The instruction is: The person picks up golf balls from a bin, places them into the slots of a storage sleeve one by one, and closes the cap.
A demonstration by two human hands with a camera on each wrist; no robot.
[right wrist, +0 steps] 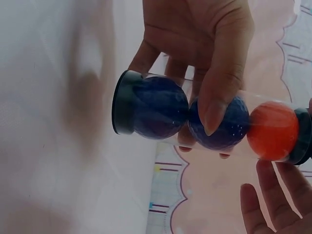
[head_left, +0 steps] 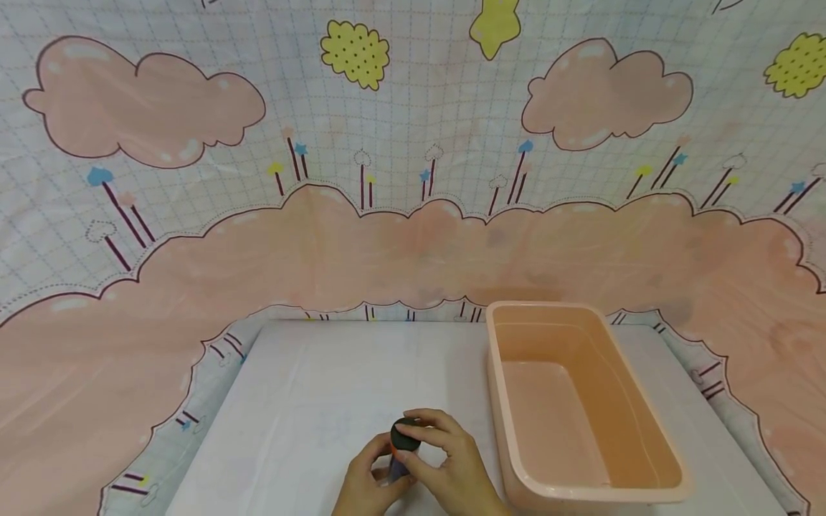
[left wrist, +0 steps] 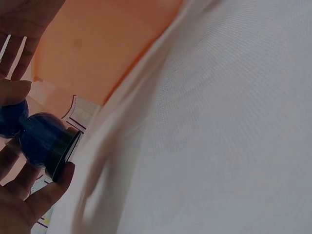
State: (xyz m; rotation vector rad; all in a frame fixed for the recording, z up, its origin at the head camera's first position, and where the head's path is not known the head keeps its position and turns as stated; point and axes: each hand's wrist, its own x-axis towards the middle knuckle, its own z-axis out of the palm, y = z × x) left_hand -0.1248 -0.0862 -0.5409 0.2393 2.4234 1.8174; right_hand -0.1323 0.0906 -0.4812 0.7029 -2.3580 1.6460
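A clear tube point(right wrist: 192, 85) with dark caps at both ends holds two dimpled blue balls point(right wrist: 161, 108) and an orange ball point(right wrist: 273, 130). It stands nearly upright between the hands, its lower cap point(right wrist: 123, 105) held off the white surface. My left hand point(head_left: 369, 479) grips the tube around the blue balls, its thumb lying across one of them. At the top, beside the orange ball, my right hand point(head_left: 459, 459) pinches the black upper cap point(head_left: 405, 434) between thumb and fingers.
To the right of the hands is a deep peach plastic tub point(head_left: 548, 408) with nothing visible inside. A white table point(head_left: 290, 408) lies under everything. Patterned cloth point(head_left: 387, 258) with pink clouds hangs behind and around the sides.
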